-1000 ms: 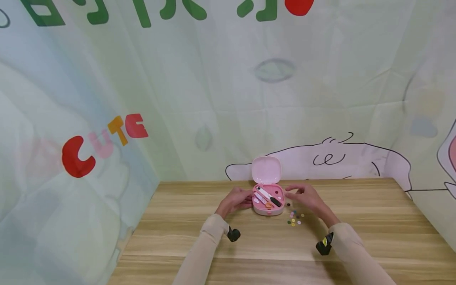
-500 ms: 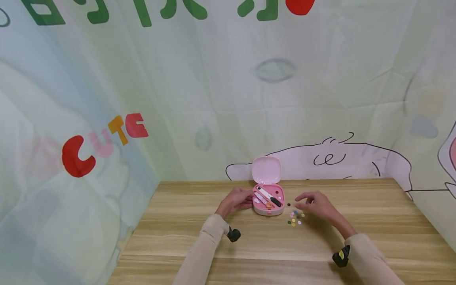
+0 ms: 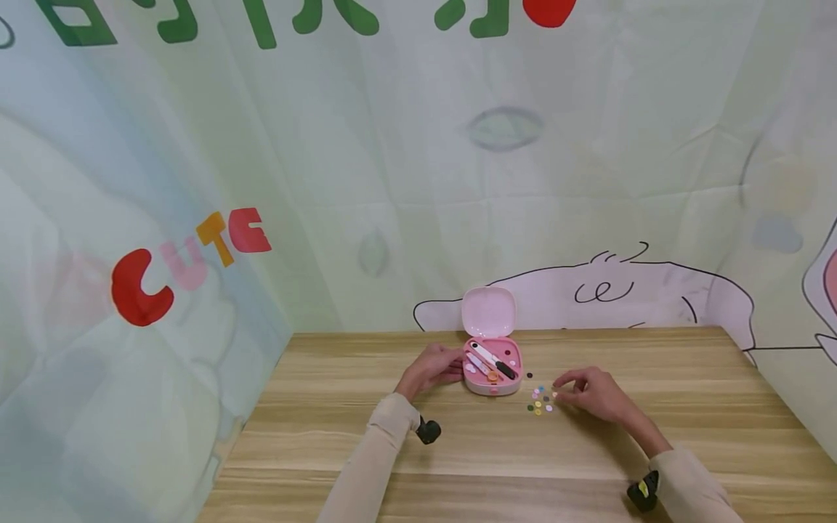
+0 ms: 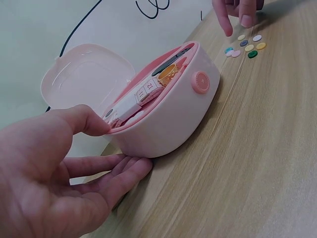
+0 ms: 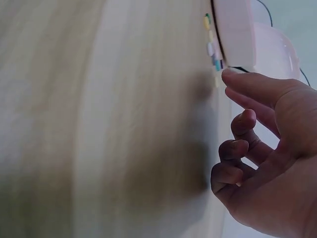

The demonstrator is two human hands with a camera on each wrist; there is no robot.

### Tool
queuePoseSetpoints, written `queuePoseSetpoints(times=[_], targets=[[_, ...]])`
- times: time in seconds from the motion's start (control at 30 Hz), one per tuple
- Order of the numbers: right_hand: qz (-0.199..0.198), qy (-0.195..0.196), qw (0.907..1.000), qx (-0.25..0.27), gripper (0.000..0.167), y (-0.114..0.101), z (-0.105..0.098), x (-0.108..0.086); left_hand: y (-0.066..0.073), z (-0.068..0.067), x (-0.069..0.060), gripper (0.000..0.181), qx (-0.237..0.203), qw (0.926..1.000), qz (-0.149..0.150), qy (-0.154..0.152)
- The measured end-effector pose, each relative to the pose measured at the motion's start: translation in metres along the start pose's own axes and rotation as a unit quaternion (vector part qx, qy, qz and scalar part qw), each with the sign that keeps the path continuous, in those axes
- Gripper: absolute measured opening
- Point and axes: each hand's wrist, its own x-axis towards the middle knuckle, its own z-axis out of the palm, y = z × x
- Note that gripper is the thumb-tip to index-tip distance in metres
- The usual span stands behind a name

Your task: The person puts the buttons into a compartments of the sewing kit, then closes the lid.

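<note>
A pink sewing box (image 3: pixel 495 390) stands on the table with its lid (image 3: pixel 489 312) raised. My left hand (image 3: pixel 431 367) holds its left side; in the left wrist view the thumb lies on the rim and the fingers touch low on the wall (image 4: pixel 168 126). Inside are a white tool with a black end (image 3: pixel 506 370), a gold thimble (image 4: pixel 169 74) and a numbered measuring tape (image 4: pixel 148 89). My right hand (image 3: pixel 598 394) hovers at the right edge of several small coloured buttons, thumb and forefinger apart. A green button (image 4: pixel 252 54) and a yellow button (image 4: pixel 261 46) lie among them.
A single dark button (image 3: pixel 530 375) lies between the box and the other buttons. The wooden table (image 3: pixel 477 450) extends toward me and to both sides. A printed curtain (image 3: pixel 418 160) hangs right behind the table's back edge.
My right hand has moved away from the box, rightward and toward me, to the edge of the buttons. The left hand and the box have stayed put.
</note>
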Motion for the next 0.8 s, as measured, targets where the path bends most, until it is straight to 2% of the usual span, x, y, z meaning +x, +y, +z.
queuePoseSetpoints(times=[0.1, 0.37, 0.53, 0.8], targets=[[0.01, -0.001, 1.0, -0.002, 0.016, 0.002, 0.0016, -0.0029, -0.0003, -0.0005, 0.0002, 0.028, 0.001, 1.0, -0.001, -0.002], [-0.002, 0.013, 0.9998, -0.014, 0.014, 0.003, 0.0063, -0.0033, 0.0003, -0.0011, -0.0015, 0.028, -0.002, 1.0, -0.001, -0.002], [0.007, 0.016, 0.9995, -0.026, 0.011, 0.0023, 0.0088, -0.002, -0.0004, -0.0006, -0.0007, 0.027, -0.003, 1.0, 0.0, -0.002], [0.002, 0.027, 0.9994, -0.021, 0.007, 0.0017, 0.0093, -0.002, 0.0003, -0.0004, 0.0011, 0.028, -0.001, 1.0, 0.0, 0.0]])
